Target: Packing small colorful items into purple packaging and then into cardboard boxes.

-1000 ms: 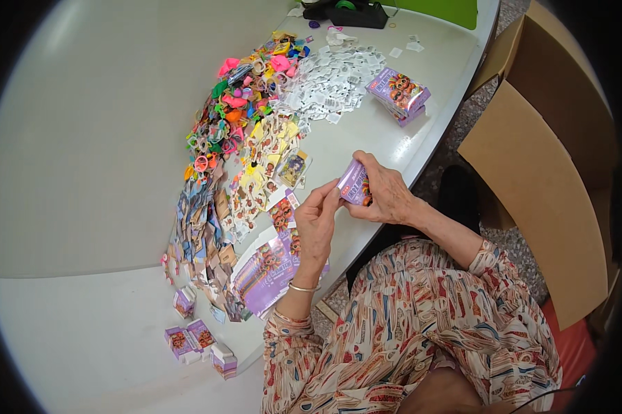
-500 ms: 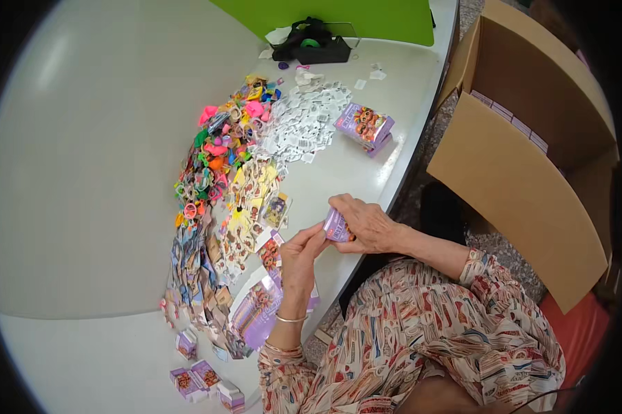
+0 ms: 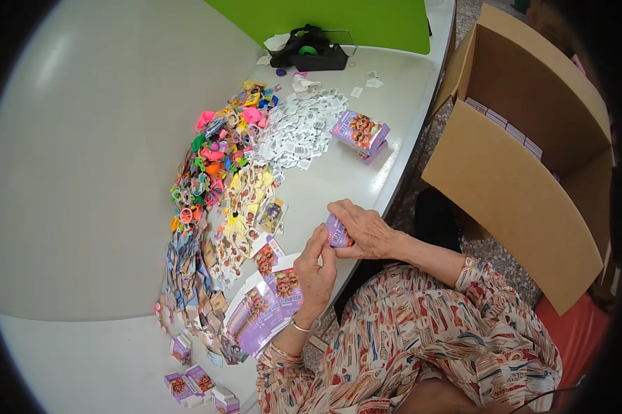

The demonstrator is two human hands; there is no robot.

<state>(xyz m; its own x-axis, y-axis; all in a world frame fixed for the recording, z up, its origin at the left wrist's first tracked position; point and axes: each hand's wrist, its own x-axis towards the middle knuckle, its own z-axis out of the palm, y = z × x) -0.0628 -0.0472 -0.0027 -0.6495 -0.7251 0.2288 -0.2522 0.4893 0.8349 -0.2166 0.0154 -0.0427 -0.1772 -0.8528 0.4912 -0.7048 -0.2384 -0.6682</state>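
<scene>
A small purple printed box (image 3: 338, 232) is held between both hands above the near table edge. My right hand (image 3: 367, 231) wraps over its far and right sides and partly hides it. The fingers of my left hand (image 3: 314, 274) press on its left end. Beside my left forearm lies a fanned stack of flat purple cartons (image 3: 250, 319). Between that stack and the small piles is a small clear packet (image 3: 272, 215) with a printed picture.
Along the table lie a heap of colourful small toys (image 3: 211, 155), white slips (image 3: 304, 127), yellowish cut-outs (image 3: 242, 228) and folded papers (image 3: 187, 276). Finished-looking boxes (image 3: 360, 131) are stacked beyond my hands. A tape dispenser (image 3: 318, 55) stands far back; an open cardboard carton (image 3: 511, 200) is at right.
My left hand has shifted right and its fingers have moved along the box's left end. More of the flat cartons beside my left arm shows. The view has tilted slightly.
</scene>
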